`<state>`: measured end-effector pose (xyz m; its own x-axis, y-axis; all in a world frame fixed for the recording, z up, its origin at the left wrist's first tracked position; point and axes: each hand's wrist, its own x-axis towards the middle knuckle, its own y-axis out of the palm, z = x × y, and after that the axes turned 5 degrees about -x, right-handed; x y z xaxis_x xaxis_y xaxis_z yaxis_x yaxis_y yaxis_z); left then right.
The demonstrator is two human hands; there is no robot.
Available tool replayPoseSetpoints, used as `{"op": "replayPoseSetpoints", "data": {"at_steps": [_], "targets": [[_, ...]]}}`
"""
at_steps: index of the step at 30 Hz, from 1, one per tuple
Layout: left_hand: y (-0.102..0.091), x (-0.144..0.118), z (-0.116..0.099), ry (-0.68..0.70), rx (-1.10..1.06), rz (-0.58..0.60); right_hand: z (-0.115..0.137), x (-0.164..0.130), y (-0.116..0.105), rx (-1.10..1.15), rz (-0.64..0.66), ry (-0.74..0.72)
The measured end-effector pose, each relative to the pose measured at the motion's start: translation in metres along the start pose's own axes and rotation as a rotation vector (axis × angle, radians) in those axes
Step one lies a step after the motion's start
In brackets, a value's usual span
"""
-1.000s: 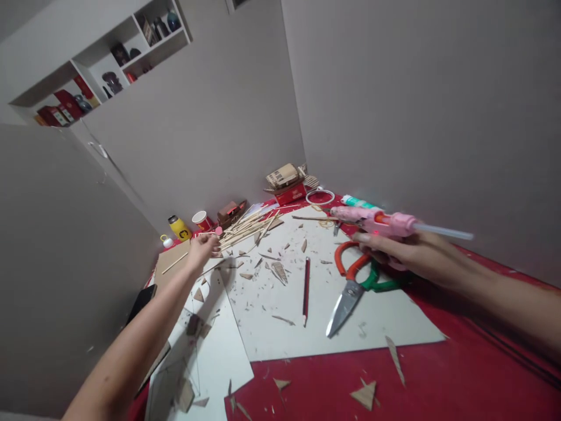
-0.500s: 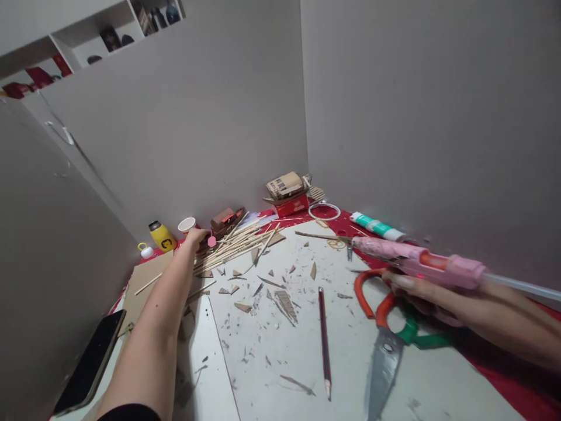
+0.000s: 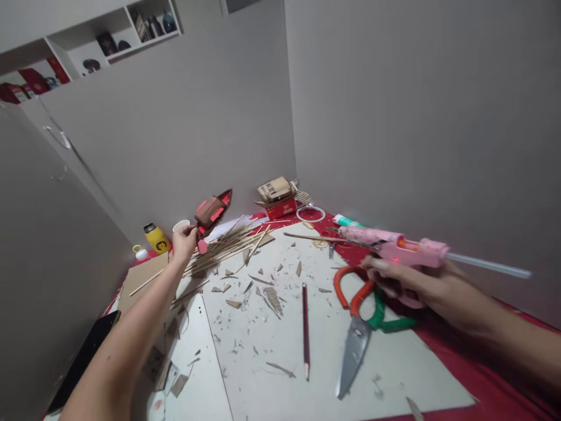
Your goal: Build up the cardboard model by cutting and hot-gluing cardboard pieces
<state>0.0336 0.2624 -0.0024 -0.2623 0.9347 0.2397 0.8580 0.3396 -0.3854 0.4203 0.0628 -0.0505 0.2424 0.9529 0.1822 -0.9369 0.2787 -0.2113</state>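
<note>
My left hand [image 3: 184, 240] is closed on the near end of a small brown and red model boat [image 3: 212, 211], lifted and tilted above a heap of thin wooden sticks [image 3: 228, 248]. A pink disc [image 3: 202, 246] hangs just below my fingers. On the right, my right hand [image 3: 407, 280] grips a pink hot glue gun [image 3: 394, 248], whose red light is lit. A clear glue stick [image 3: 486, 265] pokes out of its rear, and the nozzle points left. Under that hand lie scissors [image 3: 358, 332] with orange and green handles.
A pencil [image 3: 305, 333] and cardboard scraps [image 3: 272, 301] lie on the white board [image 3: 263, 397]. Behind are a yellow bottle [image 3: 156, 238], a white cup [image 3: 180, 224], a cardboard model [image 3: 277, 190] on a red box, a white ring [image 3: 311, 214] and a phone [image 3: 83, 362] at left.
My left hand has raised the model boat off the table at the back. The view has turned slightly right, and my right hand still holds the glue gun over the scissors.
</note>
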Motion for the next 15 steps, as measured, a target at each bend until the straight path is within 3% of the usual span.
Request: {"op": "replayPoseSetpoints", "data": {"at_steps": [2, 4, 9, 12, 15], "targets": [[-0.001, -0.035, -0.009, 0.067, -0.045, 0.037, 0.004, 0.001, -0.001, 0.146, 0.054, 0.014], [0.001, -0.078, -0.019, 0.130, -0.095, 0.104, 0.008, 0.002, -0.001, 0.305, 0.024, 0.008], [0.007, -0.177, -0.038, 0.230, -0.182, 0.286, 0.015, -0.001, 0.005, 0.464, -0.002, 0.016], [0.012, -0.211, -0.043, 0.300, -0.138, 0.309, 0.017, -0.006, 0.008, 0.491, 0.048, 0.028], [0.018, -0.227, -0.044, 0.376, -0.059, 0.307, 0.019, -0.013, 0.010, 0.489, 0.103, 0.021]]}}
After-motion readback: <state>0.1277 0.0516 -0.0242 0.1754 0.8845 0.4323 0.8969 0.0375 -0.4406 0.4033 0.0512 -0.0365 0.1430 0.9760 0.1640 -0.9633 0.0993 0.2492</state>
